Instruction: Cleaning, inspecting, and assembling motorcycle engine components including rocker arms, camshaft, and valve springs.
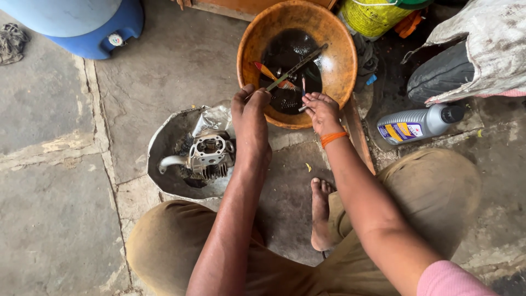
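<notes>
Over 1 orange bowl [334, 66] of black oil, the left hand [251, 112] grips 1 flat grey blade [296, 68], the right hand [322, 109] pinches 1 small part, beside 1 engine head [210, 153].

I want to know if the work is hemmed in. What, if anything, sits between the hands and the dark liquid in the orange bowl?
Nothing visible does. The left hand and right hand are at the near rim of the orange bowl, holding a long thin metal tool over the dark liquid. A brush lies in the bowl, not blocking.
</notes>
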